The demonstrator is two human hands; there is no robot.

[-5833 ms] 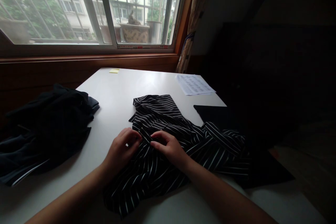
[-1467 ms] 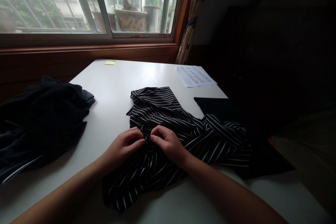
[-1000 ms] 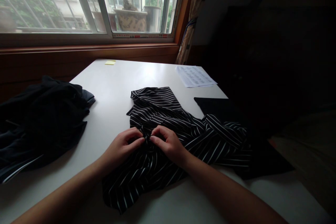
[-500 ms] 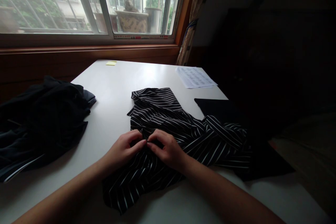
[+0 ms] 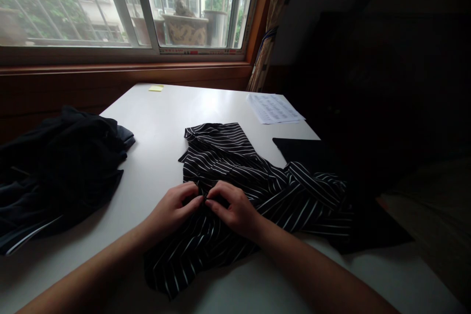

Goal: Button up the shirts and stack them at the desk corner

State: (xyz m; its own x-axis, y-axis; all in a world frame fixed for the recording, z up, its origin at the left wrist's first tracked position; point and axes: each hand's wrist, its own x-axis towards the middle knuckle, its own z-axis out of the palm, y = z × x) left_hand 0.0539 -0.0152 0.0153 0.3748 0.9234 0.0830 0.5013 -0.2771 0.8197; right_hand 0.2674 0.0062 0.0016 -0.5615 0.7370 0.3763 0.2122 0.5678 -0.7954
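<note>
A black shirt with white stripes (image 5: pixel 228 162) lies crumpled across the middle of the white table (image 5: pixel 158 127). Both hands meet at its near left part, fingertips almost touching. My left hand (image 5: pixel 180 203) pinches the striped cloth between thumb and forefinger. Just to the right, my right hand (image 5: pixel 233 206) grips the same fabric in a pinch. Whether a button or only a fold sits between the fingertips is too small and dark to make out. One striped sleeve-like part spreads to the right, and another piece hangs toward me under the wrists.
A heap of dark clothing (image 5: pixel 55 171) covers the table's left side. Black cloth (image 5: pixel 371 225) lies at the right edge. Printed sheets (image 5: pixel 274 108) are at the far right corner, a yellow sticky note (image 5: pixel 156 88) at the far left. Beyond is a window (image 5: pixel 191 19).
My left thumb and fingertips have shifted very slightly left, away from the right fingertips. The shirt and everything else stay in place.
</note>
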